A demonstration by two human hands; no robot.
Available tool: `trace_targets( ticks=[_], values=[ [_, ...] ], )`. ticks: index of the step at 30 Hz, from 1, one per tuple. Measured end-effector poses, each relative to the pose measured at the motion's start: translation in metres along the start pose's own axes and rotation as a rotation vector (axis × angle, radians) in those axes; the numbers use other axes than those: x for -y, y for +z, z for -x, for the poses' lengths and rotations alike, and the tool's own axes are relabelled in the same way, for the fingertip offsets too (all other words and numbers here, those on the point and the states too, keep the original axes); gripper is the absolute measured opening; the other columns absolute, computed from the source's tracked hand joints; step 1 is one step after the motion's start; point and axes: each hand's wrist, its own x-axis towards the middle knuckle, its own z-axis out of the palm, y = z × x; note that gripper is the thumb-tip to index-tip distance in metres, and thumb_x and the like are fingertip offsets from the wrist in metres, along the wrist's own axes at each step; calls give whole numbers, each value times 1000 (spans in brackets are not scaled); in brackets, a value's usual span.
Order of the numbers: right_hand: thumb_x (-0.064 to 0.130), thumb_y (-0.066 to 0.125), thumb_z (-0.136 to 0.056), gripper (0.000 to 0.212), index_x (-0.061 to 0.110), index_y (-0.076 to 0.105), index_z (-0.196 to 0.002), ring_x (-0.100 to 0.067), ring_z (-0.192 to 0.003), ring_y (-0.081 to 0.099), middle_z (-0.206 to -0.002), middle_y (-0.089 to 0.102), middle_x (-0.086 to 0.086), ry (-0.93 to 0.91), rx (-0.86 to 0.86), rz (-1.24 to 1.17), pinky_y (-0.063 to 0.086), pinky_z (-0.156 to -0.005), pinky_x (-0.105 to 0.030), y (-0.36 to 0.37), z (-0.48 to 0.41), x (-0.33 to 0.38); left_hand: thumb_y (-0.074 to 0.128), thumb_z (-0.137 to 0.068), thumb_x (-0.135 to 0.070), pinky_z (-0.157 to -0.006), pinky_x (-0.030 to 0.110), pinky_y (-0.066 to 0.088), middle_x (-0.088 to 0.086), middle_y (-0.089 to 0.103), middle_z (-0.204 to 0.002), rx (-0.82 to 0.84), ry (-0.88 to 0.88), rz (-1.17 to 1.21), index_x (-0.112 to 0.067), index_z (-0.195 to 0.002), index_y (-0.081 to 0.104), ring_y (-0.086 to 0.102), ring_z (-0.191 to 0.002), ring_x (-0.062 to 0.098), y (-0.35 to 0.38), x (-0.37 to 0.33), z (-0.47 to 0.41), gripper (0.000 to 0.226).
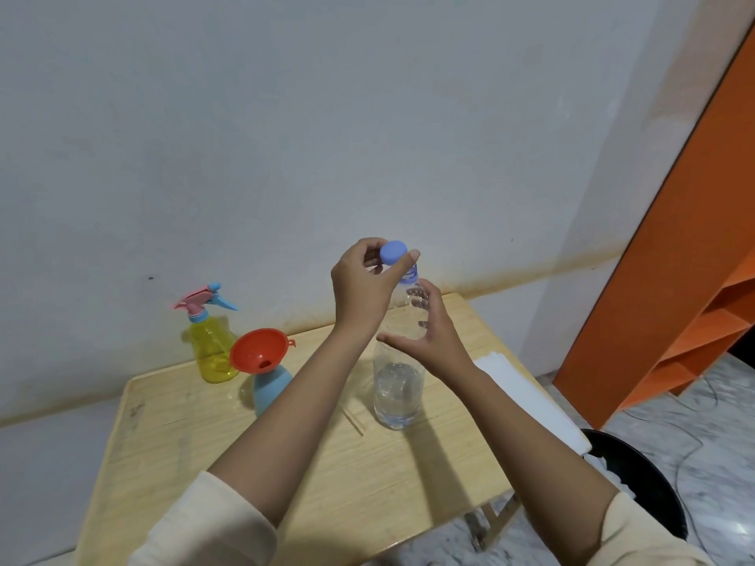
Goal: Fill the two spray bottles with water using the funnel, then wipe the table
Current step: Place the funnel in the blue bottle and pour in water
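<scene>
A clear plastic water bottle point(397, 390) stands upright on the wooden table point(171, 435), holding a little water at the bottom. My right hand point(429, 332) grips its upper body. My left hand point(359, 288) pinches the blue cap point(393, 252) just above the bottle's neck. At the table's far left stands a yellow spray bottle point(210, 349) with a pink and blue trigger head. In front of it a blue spray bottle point(271, 388) has no head, and the orange funnel point(255, 353) sits in its mouth.
A thin clear tube point(353, 420) lies on the table by the water bottle. White folded cloth or paper point(527, 398) rests on the right edge. A black stool point(637, 480) stands at the right, beside an orange shelf point(694, 279). A wall runs behind the table.
</scene>
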Motion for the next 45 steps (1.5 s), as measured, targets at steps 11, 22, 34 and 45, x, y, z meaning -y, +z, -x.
trace_targets(
  ticks=[11, 22, 34, 45],
  values=[
    [31, 87, -62, 91, 42, 26, -129, -8, -120, 46, -131, 44, 8, -25, -35, -19, 41, -99, -31, 3, 0, -5, 74, -80, -17, -76, 12, 46, 10, 57, -105, -10, -235, -249, -6, -110, 66, 55, -82, 9, -55, 116, 71, 33],
    [31, 85, -62, 89, 46, 27, -127, -8, -120, 46, -132, 44, 10, -31, -69, -64, 42, -93, -28, 6, 3, -5, 70, -78, -5, -87, 37, 44, 13, 63, -106, 212, -420, -550, -3, -107, 66, 56, -101, 33, -65, 231, 161, 30],
    [27, 84, -66, 114, 36, 5, -148, 0, -140, 24, -153, 18, 17, 87, 132, -109, 29, -115, -33, 1, 29, -38, 70, -83, -29, -102, 33, 42, -6, 54, -119, 178, -356, -287, -11, -124, 58, 53, -118, 21, -59, 207, 154, 47],
    [21, 87, -62, 94, 52, 22, -122, 24, -110, 43, -121, 41, 32, 222, 192, -118, 40, -84, -5, 30, 35, -89, 77, -71, -45, -96, 16, 33, -16, 27, -148, 187, -156, -132, -60, -135, 9, 30, -128, -7, 9, 75, 70, 94]
  ],
)
